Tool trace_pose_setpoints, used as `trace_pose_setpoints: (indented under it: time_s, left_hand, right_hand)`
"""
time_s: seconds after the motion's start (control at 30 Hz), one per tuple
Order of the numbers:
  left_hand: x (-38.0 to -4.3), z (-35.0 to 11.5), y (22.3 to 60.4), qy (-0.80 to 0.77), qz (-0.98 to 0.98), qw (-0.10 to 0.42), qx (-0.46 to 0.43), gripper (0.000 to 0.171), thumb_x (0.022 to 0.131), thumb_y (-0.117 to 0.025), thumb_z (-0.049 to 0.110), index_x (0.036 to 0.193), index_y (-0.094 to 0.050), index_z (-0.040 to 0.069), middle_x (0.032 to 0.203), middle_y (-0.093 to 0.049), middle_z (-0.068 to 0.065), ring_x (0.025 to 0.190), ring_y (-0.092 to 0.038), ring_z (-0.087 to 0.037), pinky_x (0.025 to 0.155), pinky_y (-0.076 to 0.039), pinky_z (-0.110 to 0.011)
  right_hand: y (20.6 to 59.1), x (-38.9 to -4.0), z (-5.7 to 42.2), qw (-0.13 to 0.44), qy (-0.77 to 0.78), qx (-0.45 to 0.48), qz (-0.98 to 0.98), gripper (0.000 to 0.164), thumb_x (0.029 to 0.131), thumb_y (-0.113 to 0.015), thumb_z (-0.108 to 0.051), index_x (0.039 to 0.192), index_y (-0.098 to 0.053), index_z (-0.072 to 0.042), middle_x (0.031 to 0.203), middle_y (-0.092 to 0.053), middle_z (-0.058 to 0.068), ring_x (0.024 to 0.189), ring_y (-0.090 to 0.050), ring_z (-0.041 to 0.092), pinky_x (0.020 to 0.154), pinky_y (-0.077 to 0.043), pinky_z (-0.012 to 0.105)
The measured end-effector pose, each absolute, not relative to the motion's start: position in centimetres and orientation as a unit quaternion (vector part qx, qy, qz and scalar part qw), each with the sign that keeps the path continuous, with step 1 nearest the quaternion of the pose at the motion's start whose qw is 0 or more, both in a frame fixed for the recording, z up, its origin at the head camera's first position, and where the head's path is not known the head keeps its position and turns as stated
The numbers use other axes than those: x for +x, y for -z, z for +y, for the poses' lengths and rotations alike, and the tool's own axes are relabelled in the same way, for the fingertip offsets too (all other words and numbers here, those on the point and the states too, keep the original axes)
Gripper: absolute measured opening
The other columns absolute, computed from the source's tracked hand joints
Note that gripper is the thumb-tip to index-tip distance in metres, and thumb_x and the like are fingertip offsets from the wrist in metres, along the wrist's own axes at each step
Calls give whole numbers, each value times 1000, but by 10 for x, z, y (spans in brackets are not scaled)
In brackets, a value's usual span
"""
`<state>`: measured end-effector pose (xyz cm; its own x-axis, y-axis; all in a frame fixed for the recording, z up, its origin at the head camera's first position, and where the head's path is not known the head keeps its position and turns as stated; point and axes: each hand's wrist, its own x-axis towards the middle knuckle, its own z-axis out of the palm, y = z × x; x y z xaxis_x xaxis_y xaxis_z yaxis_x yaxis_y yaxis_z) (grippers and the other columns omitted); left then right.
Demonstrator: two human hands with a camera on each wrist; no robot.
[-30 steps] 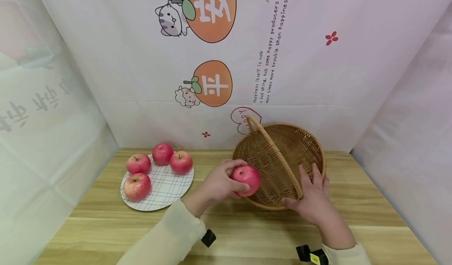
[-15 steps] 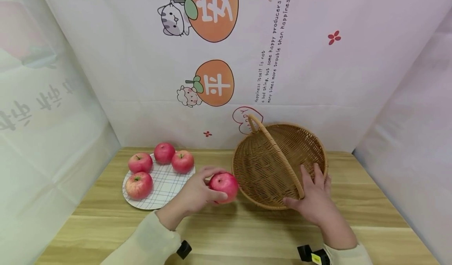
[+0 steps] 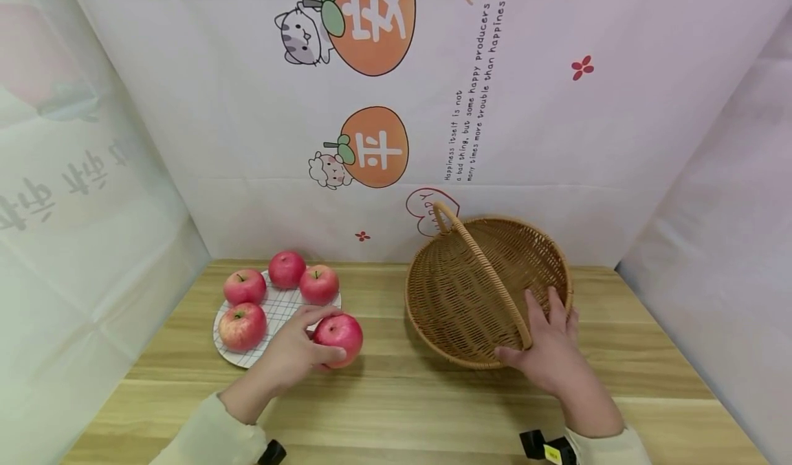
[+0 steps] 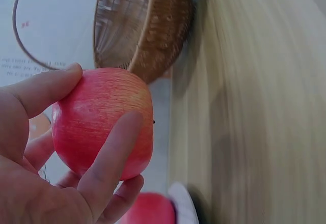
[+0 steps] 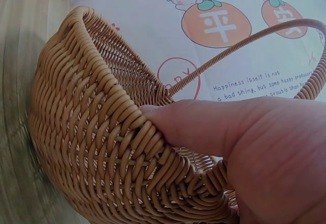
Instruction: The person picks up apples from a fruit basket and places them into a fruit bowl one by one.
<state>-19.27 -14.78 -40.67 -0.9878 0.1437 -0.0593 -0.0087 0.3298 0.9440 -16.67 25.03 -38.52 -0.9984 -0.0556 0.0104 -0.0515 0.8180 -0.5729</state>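
My left hand (image 3: 291, 348) holds a red apple (image 3: 342, 340) between thumb and fingers, over the table beside the plate. Up close in the left wrist view, the apple (image 4: 104, 122) shows streaky red and yellow skin. On the right of the table is a wicker basket (image 3: 458, 300) with an arched handle; its visible inside holds no fruit. My right hand (image 3: 551, 351) holds the basket's near right rim, with the thumb over the rim by the handle's base and fingers spread on the other side. In the right wrist view, the thumb (image 5: 204, 127) lies across the woven rim.
A round checked plate (image 3: 238, 358) at the left bears several apples (image 3: 243, 327); my left hand covers part of it. A white printed cloth (image 3: 513, 142) stands behind the wooden table (image 3: 402, 410), with more cloth at both sides.
My left hand has moved left with the apple, from the basket's left rim to the plate's right edge. The right hand and the basket have stayed in place.
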Motion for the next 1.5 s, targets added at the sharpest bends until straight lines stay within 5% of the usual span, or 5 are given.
trace_pose_setpoints:
  time_s: [0.27,0.53,0.77,1.13,1.5]
  left_hand:
    - [-188,-173,413,-573,818,44,10,64,72,-88,4,130,-65,17,132,-48,-9,93,-63,-29,63,-60,-40]
    - [-194,-191,414,-536,844,28,-5,67,77,-85,6,139,-57,9,137,-39,-16,110,-52,-35,64,-60,-38]
    - [-204,-198,419,-519,854,29,-24,70,81,-84,11,143,-52,8,142,-34,-16,104,-56,-34,66,-60,-37]
    - [-216,-198,428,-434,901,-9,-11,65,81,-84,17,139,-57,10,137,-42,-18,123,-43,-38,101,-42,-54]
    - [-221,-197,434,-423,906,-16,-19,63,83,-82,18,140,-56,9,138,-43,-22,122,-45,-39,102,-41,-55]
  right_hand:
    - [384,-166,250,5,298,-27,954,120,83,-78,-52,159,1,-3,155,31,26,128,31,62,89,-14,86]
    - [384,-166,251,4,300,-25,954,119,83,-78,-50,159,1,-3,155,31,25,129,32,61,89,-14,86]
    - [384,-166,251,4,298,-26,954,119,83,-77,-52,159,1,-3,155,30,26,128,31,63,89,-13,86]
    - [384,-167,250,4,291,-23,957,117,85,-78,-48,159,1,-3,155,29,28,128,30,63,91,-13,85]
    - [383,-166,249,0,294,-24,956,117,84,-78,-46,159,0,-3,155,28,27,129,29,63,92,-14,85]
